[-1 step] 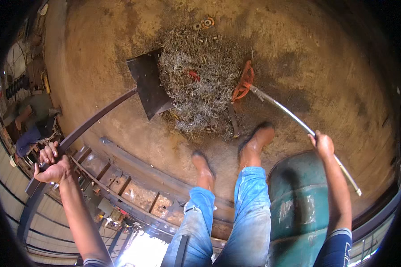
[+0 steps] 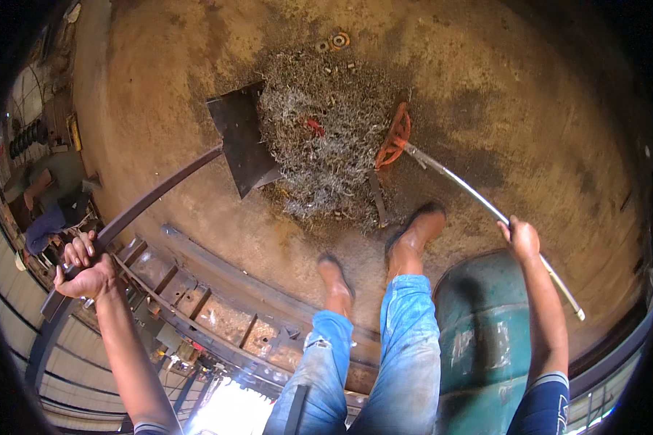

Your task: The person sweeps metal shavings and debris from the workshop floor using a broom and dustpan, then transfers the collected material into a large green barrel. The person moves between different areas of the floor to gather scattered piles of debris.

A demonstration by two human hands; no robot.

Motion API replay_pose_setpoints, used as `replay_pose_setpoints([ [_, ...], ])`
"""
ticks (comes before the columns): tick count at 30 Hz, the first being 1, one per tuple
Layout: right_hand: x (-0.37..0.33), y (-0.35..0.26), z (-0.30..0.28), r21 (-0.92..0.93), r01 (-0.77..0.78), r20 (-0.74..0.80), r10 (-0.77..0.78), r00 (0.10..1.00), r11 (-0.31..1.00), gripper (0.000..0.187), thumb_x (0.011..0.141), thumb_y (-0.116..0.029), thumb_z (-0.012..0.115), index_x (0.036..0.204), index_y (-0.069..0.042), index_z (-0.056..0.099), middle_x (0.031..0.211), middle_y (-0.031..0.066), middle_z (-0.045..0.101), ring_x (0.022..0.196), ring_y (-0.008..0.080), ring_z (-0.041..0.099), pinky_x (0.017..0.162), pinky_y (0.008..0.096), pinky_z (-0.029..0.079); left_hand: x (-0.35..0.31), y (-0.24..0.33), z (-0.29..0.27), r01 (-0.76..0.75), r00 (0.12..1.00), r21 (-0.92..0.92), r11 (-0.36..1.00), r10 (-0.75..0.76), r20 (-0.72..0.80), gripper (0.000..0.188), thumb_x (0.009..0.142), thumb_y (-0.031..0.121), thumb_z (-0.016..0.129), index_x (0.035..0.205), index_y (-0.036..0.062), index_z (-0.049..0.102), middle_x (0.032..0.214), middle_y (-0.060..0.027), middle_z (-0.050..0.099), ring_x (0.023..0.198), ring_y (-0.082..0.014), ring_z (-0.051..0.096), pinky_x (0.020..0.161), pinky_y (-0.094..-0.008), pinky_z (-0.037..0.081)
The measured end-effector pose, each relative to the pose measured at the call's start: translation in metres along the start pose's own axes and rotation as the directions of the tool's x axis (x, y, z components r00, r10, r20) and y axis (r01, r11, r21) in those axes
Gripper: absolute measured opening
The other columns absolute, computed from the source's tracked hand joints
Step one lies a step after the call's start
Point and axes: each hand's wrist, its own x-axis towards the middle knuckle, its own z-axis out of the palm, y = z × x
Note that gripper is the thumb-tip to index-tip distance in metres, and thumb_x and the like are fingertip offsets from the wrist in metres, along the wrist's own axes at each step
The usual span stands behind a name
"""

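My left hand [image 2: 85,267] is wrapped round the dark square-tube handle of a long-handled metal dustpan [image 2: 241,130]. The dustpan's flat black scoop lies on the floor against the left side of a heap of metal shavings [image 2: 326,141]. My right hand [image 2: 524,239] is closed on the silver pole of a rake [image 2: 394,138] with an orange head. That head rests at the heap's right edge. A small red piece [image 2: 314,127] lies among the shavings, and a flat dark strip [image 2: 378,197] lies at their near right edge.
Ring-shaped metal parts [image 2: 339,40] lie beyond the heap. A large green cylinder [image 2: 482,326] stands close by my right leg. Along the left runs a rusty steel frame [image 2: 196,301] with crossbars. At the far left, another person [image 2: 54,217] is beside some equipment.
The rake head and my right hand have shifted slightly left and nearer to me. My left hand and the dustpan look nearly unmoved.
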Motion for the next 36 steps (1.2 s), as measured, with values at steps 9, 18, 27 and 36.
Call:
replay_pose_setpoints([
  [9, 0.057, -0.02, -0.023, -0.005, 0.006, 0.111, -0.006, 0.994, 1.0, 0.04, 0.094, -0.044, 0.062, 0.093, -0.004, 0.066, 0.076, 0.0254, 0.064, 0.073, 0.0464, 0.062, 0.067, 0.0534, 0.049, 0.0, 0.005, 0.038, -0.027, 0.998, 0.05, 0.998, 0.03, -0.064, 0.037, 0.07, 0.048, 0.051, 0.06, 0.0178, 0.032, 0.054, 0.0006, 0.028, 0.058, -0.0162, 0.03, 0.075, -0.0348, 0.034],
  [18, 0.108, -0.067, 0.072, 0.182, 0.05, 0.056, -0.061, 0.997, 0.982, 0.061, 0.089, -0.06, 0.061, 0.078, -0.001, 0.069, 0.074, 0.0261, 0.064, 0.071, 0.0465, 0.062, 0.066, 0.0537, 0.048, -0.011, 0.0, 0.039, -0.005, 1.0, -0.053, 0.999, 0.006, 0.009, 0.033, 0.07, 0.043, 0.054, 0.06, 0.0175, 0.035, 0.051, 0.0006, 0.032, 0.053, -0.0164, 0.033, 0.074, -0.0342, 0.035],
  [27, 0.049, -0.125, 0.026, 0.436, 0.052, 0.21, -0.158, 0.965, 0.898, 0.052, 0.094, -0.051, 0.058, 0.09, 0.0, 0.065, 0.078, 0.0279, 0.065, 0.081, 0.047, 0.065, 0.073, 0.0562, 0.05, -0.01, 0.006, 0.028, -0.046, 0.993, 0.068, 0.997, 0.053, -0.105, 0.032, 0.08, 0.035, 0.046, 0.057, 0.0175, 0.032, 0.051, -0.0013, 0.031, 0.057, -0.0199, 0.038, 0.08, -0.0406, 0.042],
  [36, 0.072, -0.238, -0.068, 0.24, 0.091, 0.09, -0.116, 0.989, 0.966, 0.026, 0.09, -0.025, 0.057, 0.101, -0.003, 0.063, 0.092, 0.0197, 0.071, 0.089, 0.0355, 0.07, 0.081, 0.049, 0.056, -0.086, 0.018, 0.074, -0.197, 0.948, 0.228, 0.954, 0.125, 0.293, 0.025, 0.091, 0.027, 0.05, 0.073, 0.0114, 0.042, 0.069, -0.0035, 0.043, 0.073, -0.0201, 0.048, 0.091, -0.0417, 0.04],
])
